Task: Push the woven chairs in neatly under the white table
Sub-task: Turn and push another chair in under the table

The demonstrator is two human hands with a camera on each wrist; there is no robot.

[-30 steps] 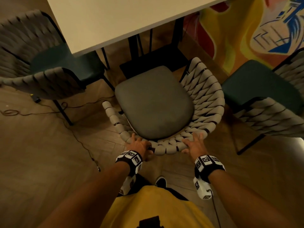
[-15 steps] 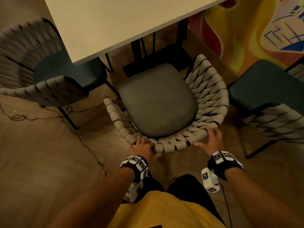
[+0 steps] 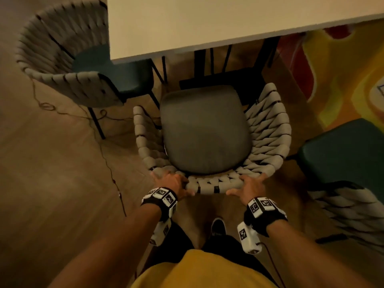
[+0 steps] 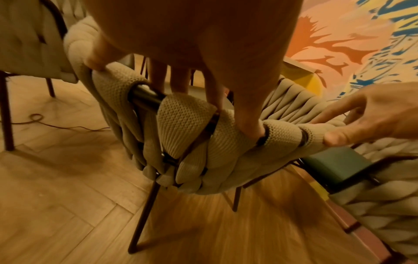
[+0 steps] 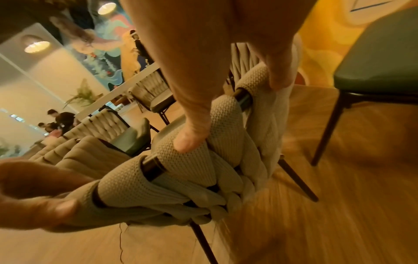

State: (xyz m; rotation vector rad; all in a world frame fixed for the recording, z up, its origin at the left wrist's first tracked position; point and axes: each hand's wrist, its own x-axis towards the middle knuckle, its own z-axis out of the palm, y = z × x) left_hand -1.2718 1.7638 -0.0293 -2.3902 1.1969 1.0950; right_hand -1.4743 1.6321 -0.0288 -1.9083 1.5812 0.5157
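Your left hand (image 3: 173, 183) and your right hand (image 3: 248, 187) both sit on the curved top rail of the middle woven chair (image 3: 268, 129), one toward each end of the backrest's rear arc, apart from each other with a stretch of knitted strap between them. From the left wrist view, the left hand's fingers (image 4: 178, 82) curl over the rail to the seat side while the thumb presses on the outer face, so it grips the rail. From the right wrist view, the right hand's thumb (image 5: 192, 132) lies on the straps at the back and its fingers drape over the top (how tightly they wrap on the far side is hidden), so it holds the rail too.

The chair faces the white desk (image 3: 207, 23). Its grey seat cushion (image 3: 204, 132) lies just short of the desk's near edge in the head view, its front edge close to the dark desk base (image 3: 220, 80).

A second woven chair with a dark green seat (image 3: 62, 59) stands to the left, its seat partly under the desk's corner. A third one (image 3: 349, 154) stands to the right, beside the colourful painted wall (image 3: 342, 75). A thin cable (image 3: 108, 163) trails across the wooden floor (image 3: 52, 194) on the left.
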